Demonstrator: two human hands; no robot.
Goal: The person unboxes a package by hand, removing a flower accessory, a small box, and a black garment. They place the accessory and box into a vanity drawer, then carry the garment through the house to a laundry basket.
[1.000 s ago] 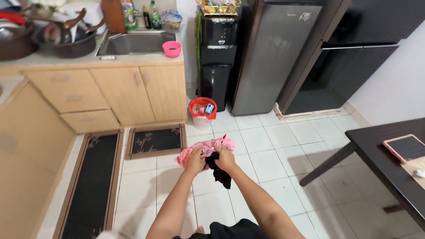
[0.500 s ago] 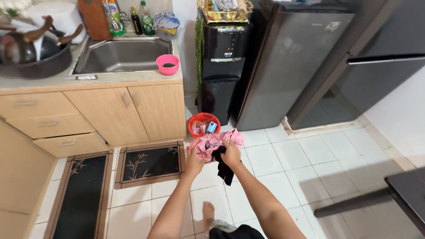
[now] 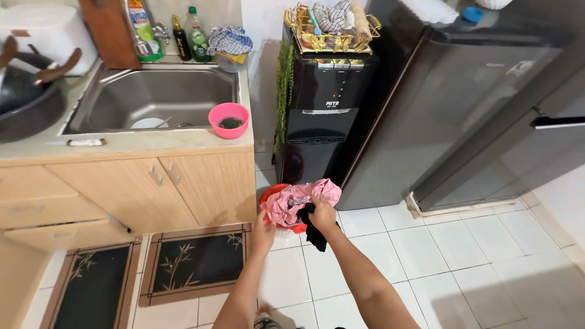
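Note:
Both my hands hold a crumpled pink bag (image 3: 292, 201) out in front of me, just over a small red bin (image 3: 275, 196) on the tiled floor. My left hand (image 3: 264, 228) grips the bag's lower left edge. My right hand (image 3: 322, 213) pinches its right side together with a black cloth (image 3: 315, 234) that hangs below the fingers. The bag covers most of the bin, whose inside is hidden.
A wooden cabinet with a steel sink (image 3: 152, 97) and a pink bowl (image 3: 228, 119) stands at the left. A black water dispenser (image 3: 323, 109) and a dark fridge (image 3: 451, 103) stand behind the bin. Two dark mats (image 3: 195, 262) lie before the cabinet.
I have walked toward the bin and dispenser, and they now look larger and closer. My hands carried the pink bag and black cloth forward until they are over the red bin.

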